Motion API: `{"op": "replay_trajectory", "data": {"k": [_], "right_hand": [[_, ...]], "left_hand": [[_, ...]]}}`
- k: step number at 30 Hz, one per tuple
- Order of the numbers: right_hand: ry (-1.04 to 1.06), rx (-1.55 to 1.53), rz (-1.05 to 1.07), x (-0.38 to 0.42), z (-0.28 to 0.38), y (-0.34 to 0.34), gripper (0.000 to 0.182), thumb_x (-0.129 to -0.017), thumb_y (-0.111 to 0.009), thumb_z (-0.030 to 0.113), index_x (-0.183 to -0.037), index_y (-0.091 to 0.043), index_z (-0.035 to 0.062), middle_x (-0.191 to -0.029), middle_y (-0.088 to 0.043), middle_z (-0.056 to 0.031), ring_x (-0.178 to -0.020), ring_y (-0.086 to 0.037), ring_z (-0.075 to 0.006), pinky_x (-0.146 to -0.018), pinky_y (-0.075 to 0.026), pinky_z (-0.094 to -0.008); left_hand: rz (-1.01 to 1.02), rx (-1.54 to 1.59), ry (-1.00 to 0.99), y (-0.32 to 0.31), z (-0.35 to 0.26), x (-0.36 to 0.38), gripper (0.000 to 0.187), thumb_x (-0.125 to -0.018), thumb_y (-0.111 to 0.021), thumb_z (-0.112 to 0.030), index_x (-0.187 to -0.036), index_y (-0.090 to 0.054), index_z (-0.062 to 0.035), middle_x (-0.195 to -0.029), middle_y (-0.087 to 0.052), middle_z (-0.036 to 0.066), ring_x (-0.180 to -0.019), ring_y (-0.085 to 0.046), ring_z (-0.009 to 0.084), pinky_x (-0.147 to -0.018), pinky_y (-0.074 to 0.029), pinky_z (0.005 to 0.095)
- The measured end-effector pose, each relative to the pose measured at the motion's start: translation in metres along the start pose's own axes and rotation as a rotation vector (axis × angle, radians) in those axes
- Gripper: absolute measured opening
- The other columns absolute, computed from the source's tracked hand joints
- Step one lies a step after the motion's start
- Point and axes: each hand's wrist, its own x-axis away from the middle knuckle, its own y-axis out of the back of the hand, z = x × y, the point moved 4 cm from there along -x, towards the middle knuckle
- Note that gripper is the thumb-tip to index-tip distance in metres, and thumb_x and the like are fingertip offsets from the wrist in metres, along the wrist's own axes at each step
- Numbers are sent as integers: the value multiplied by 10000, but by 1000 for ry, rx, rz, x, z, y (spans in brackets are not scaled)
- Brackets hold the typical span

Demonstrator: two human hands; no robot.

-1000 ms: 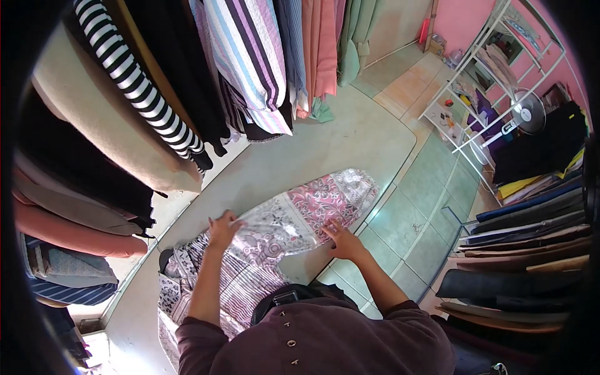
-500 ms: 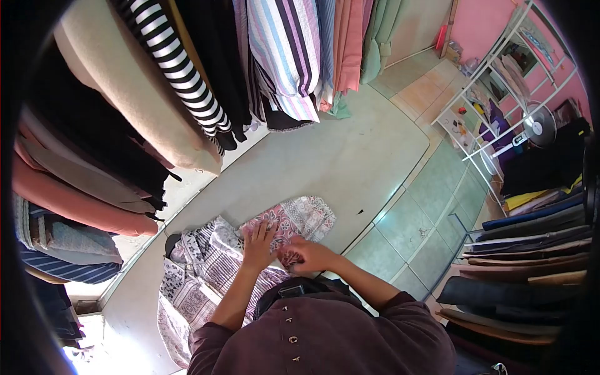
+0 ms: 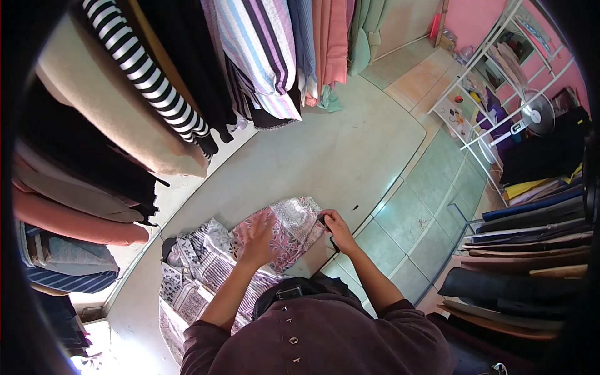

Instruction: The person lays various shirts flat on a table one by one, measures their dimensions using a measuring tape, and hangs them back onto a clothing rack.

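Note:
A patterned shirt [image 3: 206, 269] in white, grey and pink lies spread on the pale table [image 3: 300, 165] in front of me. My left hand [image 3: 255, 240] rests flat on its pink section, fingers spread. At the shirt's far right edge, beside the white patterned end, my right hand [image 3: 337, 230] is closed in a pinch on the fabric edge. A small dark piece shows at those fingertips, and I cannot make out what it is. Another dark piece [image 3: 167, 248] sticks out at the shirt's left end.
Hanging clothes [image 3: 156, 87] line the table's far left side. To the right are the tiled floor [image 3: 406, 206], a rack of folded trousers [image 3: 519, 250], a white metal shelf [image 3: 469, 112] and a fan [image 3: 536, 114]. A small dark speck [image 3: 355, 207] lies on the table.
My right hand has moved right, from the middle of the pink section to the shirt's outer edge. My left hand stays on the pink fabric, and more of its pattern shows.

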Motion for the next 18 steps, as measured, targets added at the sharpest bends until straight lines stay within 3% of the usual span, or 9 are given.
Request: {"op": "replay_trajectory", "data": {"k": [1, 3, 4, 6, 8, 10, 13, 15, 18], "right_hand": [[50, -11, 28, 1, 6, -5, 254, -888, -464, 194, -1080, -465, 28, -974, -484, -28, -853, -483, -115, -760, -391, -239], [102, -28, 54, 2, 11, -13, 257, -888, -465, 186, -1093, -444, 32, -972, -481, -28, -877, -470, -109, -767, -387, -241], [175, -8, 56, 4, 13, -17, 287, -881, -476, 198, -1106, -426, 27, -962, -489, -52, -883, -476, -122, -767, -393, -253], [251, 15, 55, 4, 11, -21, 319, -874, -486, 210, -1120, -407, 23, -952, -498, -77, -888, -482, -135, -766, -398, -266], [360, 159, -15, 0, 5, -18, 342, -871, -491, 223, -1124, -393, 13, -956, -500, -107, -904, -487, -160, -778, -400, -288], [326, 165, -44, 2, 10, -13, 336, -857, -510, 227, -1104, -420, 17, -931, -512, -120, -871, -502, -207, -764, -400, -309], [393, 449, -88, 3, 14, -4, 306, -841, -527, 214, -1083, -455, 41, -898, -519, -120, -819, -503, -240, -743, -394, -323], [480, 545, -216, 4, 19, 2, 260, -833, -526, 197, -1053, -491, 64, -867, -525, -116, -790, -489, -262, -730, -385, -339], [413, 458, -164, -1, 12, 6, 231, -838, -513, 178, -1040, -503, 67, -872, -534, -111, -813, -488, -259, -740, -384, -346]], "left_hand": [[4, -4, -2, -8, -4, -10, 907, -624, -712, -393, -1346, -227, -134, -1355, -247, 199, -1265, -208, 346, -1015, -128, 517], [-221, 578, -163, -24, -14, -36, 584, -698, -685, -266, -1189, -461, -45, -1119, -521, 164, -1034, -503, 252, -884, -378, 405], [-217, 576, -166, -27, -25, -45, 584, -698, -685, -266, -1189, -461, -45, -1119, -521, 164, -1034, -503, 252, -884, -378, 405], [60, 1199, 200, -50, -33, -61, 306, -756, -637, -225, -968, -598, -8, -817, -625, 110, -721, -589, 177, -678, -461, 298], [53, 1219, 180, -58, -34, -72, 264, -764, -627, -225, -924, -613, -16, -773, -627, 95, -680, -586, 159, -643, -459, 281], [47, 1239, 165, -59, -37, -81, 229, -771, -617, -226, -879, -629, -24, -728, -629, 80, -638, -584, 140, -609, -457, 265], [-84, 940, 123, -56, -36, -101, 155, -751, -622, -189, -823, -626, -53, -740, -616, 76, -664, -579, 168, -627, -452, 283], [-521, 625, -28, -42, -32, -118, 100, -732, -617, -161, -748, -607, -63, -745, -600, 72, -697, -569, 206, -655, -446, 309], [-319, 699, 152, -53, -21, -138, 111, -718, -618, -158, -710, -584, -53, -762, -588, 84, -760, -555, 233, -683, -435, 350]]}}
